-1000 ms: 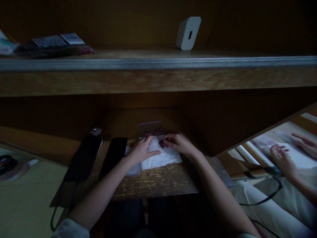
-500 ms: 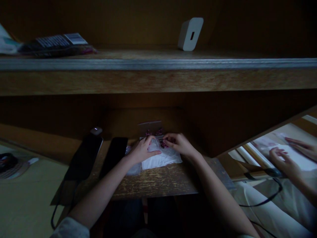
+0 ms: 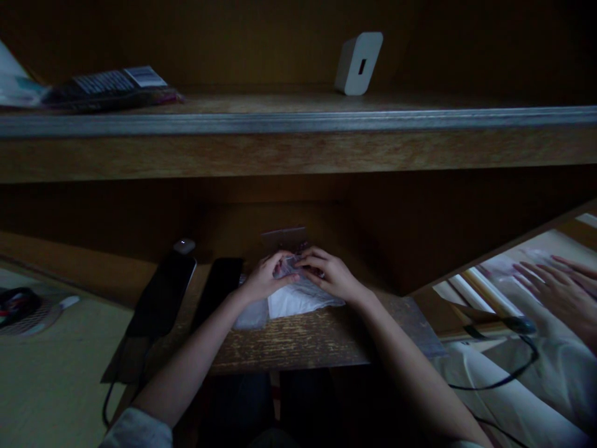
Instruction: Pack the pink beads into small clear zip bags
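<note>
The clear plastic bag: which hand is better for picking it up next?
Probably the right hand: its fingers lie across the top of the clear plastic bag, while the left hand sits lower at the bag's side, though it touches the bag too.

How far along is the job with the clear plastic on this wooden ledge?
Done, it seems: a white sheet lies spread out on the wooden ledge. In hand: the left hand and right hand gather a crumpled piece of clear plastic above it. Left: a clear sleeve stands behind the hands, not held. How much remains beyond that is hard to tell in this dim light.
</note>
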`<act>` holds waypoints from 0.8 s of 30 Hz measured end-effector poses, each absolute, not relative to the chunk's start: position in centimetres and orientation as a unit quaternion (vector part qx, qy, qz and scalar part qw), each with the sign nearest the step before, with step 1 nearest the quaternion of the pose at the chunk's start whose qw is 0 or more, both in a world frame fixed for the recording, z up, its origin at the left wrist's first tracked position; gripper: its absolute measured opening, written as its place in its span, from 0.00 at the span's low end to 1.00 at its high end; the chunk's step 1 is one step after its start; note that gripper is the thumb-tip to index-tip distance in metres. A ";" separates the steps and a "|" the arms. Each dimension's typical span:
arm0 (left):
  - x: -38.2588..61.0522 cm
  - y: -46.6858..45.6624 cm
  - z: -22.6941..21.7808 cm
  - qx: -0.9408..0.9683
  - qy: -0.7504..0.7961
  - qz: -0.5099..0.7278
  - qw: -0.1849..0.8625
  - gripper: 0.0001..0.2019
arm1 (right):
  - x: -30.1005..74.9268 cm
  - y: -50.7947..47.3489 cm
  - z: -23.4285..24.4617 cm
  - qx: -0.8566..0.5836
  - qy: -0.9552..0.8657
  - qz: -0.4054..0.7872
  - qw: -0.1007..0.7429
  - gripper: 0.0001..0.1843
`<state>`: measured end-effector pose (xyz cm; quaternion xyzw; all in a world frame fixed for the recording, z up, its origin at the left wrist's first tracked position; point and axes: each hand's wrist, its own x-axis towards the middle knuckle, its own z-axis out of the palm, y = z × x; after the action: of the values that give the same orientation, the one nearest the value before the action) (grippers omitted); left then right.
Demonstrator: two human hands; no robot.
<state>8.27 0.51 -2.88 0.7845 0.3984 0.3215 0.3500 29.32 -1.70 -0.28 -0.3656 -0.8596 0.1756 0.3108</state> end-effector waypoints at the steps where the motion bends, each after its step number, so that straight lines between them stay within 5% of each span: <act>1: 8.2 0.6 -2.8 0.771 0.390 0.330 0.379 0.23 | 29.1 -1.8 -0.2 -0.367 -0.857 0.165 0.323 0.11; 7: 8.2 0.7 -1.6 0.659 0.375 0.389 0.523 0.22 | 28.0 -2.2 -0.1 -0.407 -0.816 0.149 0.383 0.11; 12: 8.3 0.8 -1.5 0.570 0.372 0.413 0.605 0.25 | 27.7 -1.7 -1.0 -0.483 -0.739 0.189 0.430 0.22; 18: 8.5 1.0 -1.9 0.532 0.401 0.400 0.630 0.26 | 27.8 -0.9 -1.4 -0.452 -0.693 0.401 0.395 0.18; 24: 8.7 0.7 -1.5 0.540 0.394 0.389 0.634 0.21 | 27.9 -0.9 -1.3 -0.433 -0.682 0.424 0.410 0.17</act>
<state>8.69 0.72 -1.50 0.5396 0.3939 0.3889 0.6344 27.89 -0.89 -1.34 -0.4329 -0.6817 0.4244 0.4096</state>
